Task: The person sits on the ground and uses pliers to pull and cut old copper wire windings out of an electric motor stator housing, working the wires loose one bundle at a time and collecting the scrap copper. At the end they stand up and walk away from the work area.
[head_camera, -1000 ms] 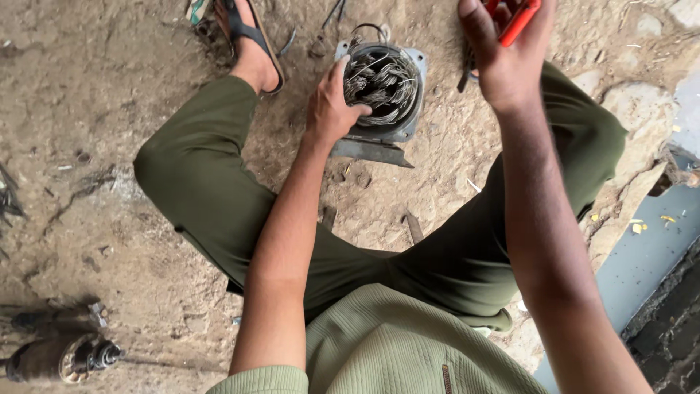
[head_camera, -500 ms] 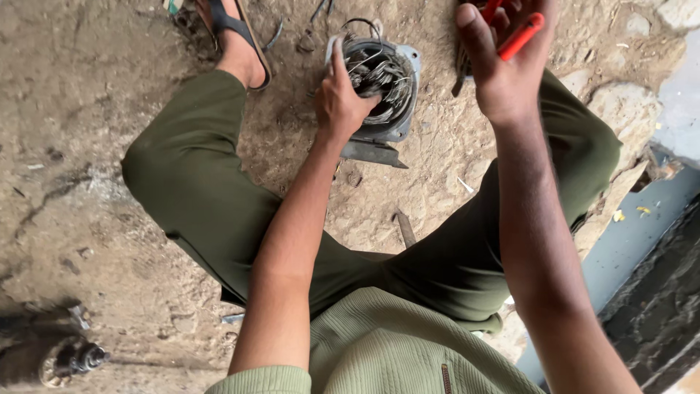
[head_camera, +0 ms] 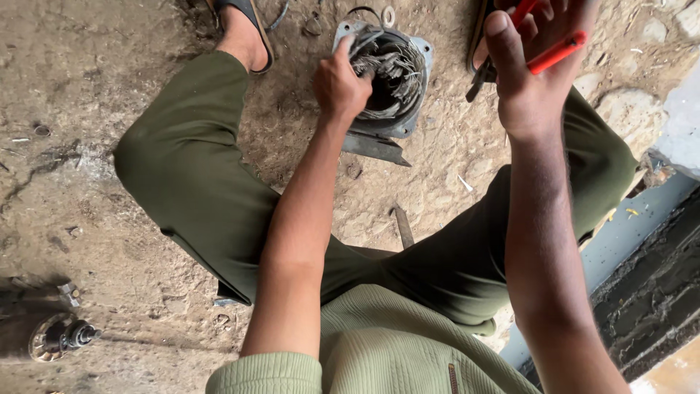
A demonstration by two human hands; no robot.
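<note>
Far left, bottom: a rotor (head_camera: 51,337) lies on the dirt floor (head_camera: 109,87), well apart from the hands. Person sits on the floor, legs in green trousers (head_camera: 189,182) spread to both sides, sandal (head_camera: 244,22) at top left.

Centre top: left hand (head_camera: 339,87) grips the rim of the stator (head_camera: 386,80), fingers curled onto the tangled grey wires (head_camera: 394,62) at its near left side. Stator stands on the floor between the feet, open end up, grey housing with a flat plate (head_camera: 375,148) sticking out under it toward the person. A metal bar (head_camera: 403,226) lies on the floor nearer the body, apart from the stator.

Right: right hand (head_camera: 532,80) raised above the floor, just right of the stator, not touching it. It is closed around pliers (head_camera: 554,51) with red handles; the dark jaws hang down by the thumb side. Whether the plier jaws are open, cannot tell.

Far right: pale step edge (head_camera: 620,233) and dark wall.
</note>
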